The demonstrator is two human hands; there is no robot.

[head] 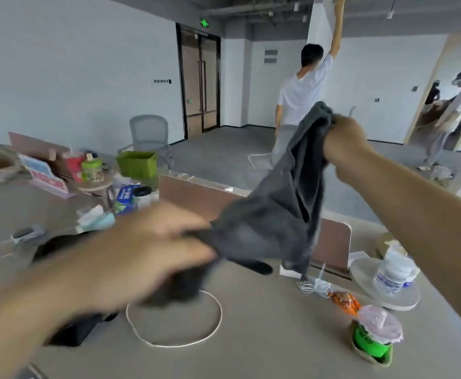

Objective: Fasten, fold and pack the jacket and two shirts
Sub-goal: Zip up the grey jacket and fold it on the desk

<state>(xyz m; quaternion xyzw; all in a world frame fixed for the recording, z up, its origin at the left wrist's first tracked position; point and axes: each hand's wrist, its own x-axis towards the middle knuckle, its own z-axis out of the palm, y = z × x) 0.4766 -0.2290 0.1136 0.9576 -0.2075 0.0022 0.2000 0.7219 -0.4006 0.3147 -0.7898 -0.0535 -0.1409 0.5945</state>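
R hand (pixel 344 138): fist bunched round the top of the grey garment (pixel 273 214), held high, up and to the right of the white cord loop (pixel 169 345).
L hand (pixel 152 247): motion-blurred; looks clamped on the garment's lower edge, just over the loop's far side. Exact finger lay: can't tell.
Garment: in the air betw. my two hands, crumpled, not spread. Lowest flap dangles right of the loop. Jacket or shirt? Can't tell.
Risk, cable: the flap hangs close over the white charger cable (pixel 315 285), right of the loop. I reckon a quick shake could hook it and drag it across.
Risk, drinks: film-lidded cup (pixel 374 337) sits front-right of the loop, water bottle (pixel 391 272) further right. A wide swing while laying the cloth down could tip either, prob. wetting the fabric.
Risk, twist: w/ this bunched grip the cloth would likely land twisted on the table (pixel 265 337), fastenings buried, fold crooked.
Risk, L side: black item (pixel 79 329), maybe a bag, just left of the loop under my forearm; an elbow could shove it.
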